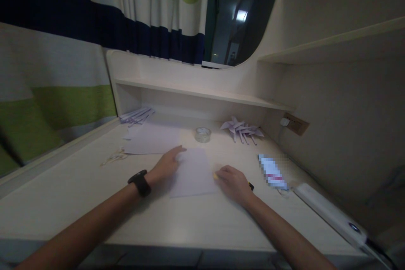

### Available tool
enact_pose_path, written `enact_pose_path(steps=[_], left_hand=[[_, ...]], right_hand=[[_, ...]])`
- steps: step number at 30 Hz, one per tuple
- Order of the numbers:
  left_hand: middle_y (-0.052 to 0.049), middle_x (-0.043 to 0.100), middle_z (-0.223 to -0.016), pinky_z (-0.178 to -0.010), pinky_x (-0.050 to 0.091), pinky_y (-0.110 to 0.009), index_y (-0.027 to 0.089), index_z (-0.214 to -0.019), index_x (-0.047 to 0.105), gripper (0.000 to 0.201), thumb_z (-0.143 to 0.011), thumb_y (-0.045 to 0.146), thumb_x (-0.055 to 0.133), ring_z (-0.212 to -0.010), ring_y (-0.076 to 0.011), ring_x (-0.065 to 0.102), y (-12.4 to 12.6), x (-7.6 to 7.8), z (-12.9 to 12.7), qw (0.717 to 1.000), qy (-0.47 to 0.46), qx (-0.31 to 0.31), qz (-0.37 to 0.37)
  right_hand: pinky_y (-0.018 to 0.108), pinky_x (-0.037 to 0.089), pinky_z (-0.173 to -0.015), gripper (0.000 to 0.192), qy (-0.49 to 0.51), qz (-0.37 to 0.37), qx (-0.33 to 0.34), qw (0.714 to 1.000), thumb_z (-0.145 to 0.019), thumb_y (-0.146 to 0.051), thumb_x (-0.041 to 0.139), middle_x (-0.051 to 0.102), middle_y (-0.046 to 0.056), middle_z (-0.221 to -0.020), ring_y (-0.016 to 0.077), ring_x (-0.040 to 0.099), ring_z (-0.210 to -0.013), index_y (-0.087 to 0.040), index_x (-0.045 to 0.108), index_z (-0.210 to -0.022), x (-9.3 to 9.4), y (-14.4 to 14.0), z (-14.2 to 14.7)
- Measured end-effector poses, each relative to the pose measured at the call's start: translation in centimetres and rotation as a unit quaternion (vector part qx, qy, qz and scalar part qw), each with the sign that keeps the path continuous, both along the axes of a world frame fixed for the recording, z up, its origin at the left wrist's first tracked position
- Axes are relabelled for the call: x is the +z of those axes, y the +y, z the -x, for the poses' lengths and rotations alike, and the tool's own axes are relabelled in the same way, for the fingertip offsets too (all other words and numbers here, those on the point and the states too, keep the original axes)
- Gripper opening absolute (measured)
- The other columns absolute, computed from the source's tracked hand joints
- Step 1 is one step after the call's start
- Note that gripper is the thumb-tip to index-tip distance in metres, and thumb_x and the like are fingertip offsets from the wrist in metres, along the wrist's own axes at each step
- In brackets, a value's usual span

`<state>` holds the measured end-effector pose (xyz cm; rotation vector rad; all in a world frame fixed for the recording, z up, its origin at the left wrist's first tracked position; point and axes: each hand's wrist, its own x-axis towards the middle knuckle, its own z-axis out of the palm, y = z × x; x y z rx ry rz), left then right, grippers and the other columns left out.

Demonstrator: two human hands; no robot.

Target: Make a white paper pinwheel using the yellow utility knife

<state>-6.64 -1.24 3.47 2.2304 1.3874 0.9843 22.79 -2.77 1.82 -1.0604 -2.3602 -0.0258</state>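
Note:
A pale sheet of paper lies flat on the desk in front of me. My left hand, with a black watch on the wrist, rests on the sheet's left edge, fingers stretched out. My right hand sits at the sheet's right edge, closed on a small yellow and black tool whose tip touches the paper. The tool is mostly hidden by the fingers.
A stack of paper lies behind the sheet, a tape roll beyond it. Folded paper pinwheels and paper strips sit under the shelf. A phone and a white bar lie at the right.

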Motion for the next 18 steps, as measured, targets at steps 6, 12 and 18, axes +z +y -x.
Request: enact_pose_path(steps=[6,12,18], left_hand=[[-0.003,0.034,-0.146,-0.108,0.027,-0.043,0.027,-0.131,0.047,0.060,-0.074,0.010,0.046,-0.136,-0.0223,0.027,-2.1,0.2,0.6,0.957,0.201,-0.210,0.016],[-0.005,0.042,-0.142,-0.108,0.028,-0.041,0.026,-0.130,0.049,0.038,-0.093,0.030,0.037,-0.131,-0.0216,0.036,-3.9,0.8,-1.2,0.949,0.223,-0.223,-0.006],[-0.009,0.048,-0.136,-0.100,0.034,-0.047,0.026,-0.128,0.050,0.063,-0.077,0.063,0.054,-0.122,-0.0314,0.045,-6.5,2.1,-2.9,0.947,0.232,-0.213,-0.055]], right_hand=[[0.030,0.046,-0.074,0.016,-0.027,-0.006,-0.015,1.000,-0.083,-0.026,0.057,0.065,0.006,-0.089,0.0198,0.058,-0.084,-0.023,0.069,-0.092,-0.1,0.3,0.1],[0.029,0.044,-0.078,0.019,-0.050,0.020,-0.046,0.998,-0.086,-0.026,0.053,0.065,0.006,-0.091,0.0193,0.056,-0.088,-0.023,0.070,-0.095,0.5,0.5,-0.3],[0.028,0.042,-0.075,0.018,-0.053,0.025,-0.071,0.996,-0.087,-0.027,0.054,0.064,0.005,-0.088,0.0185,0.056,-0.084,-0.026,0.071,-0.095,0.7,0.7,-0.9]])
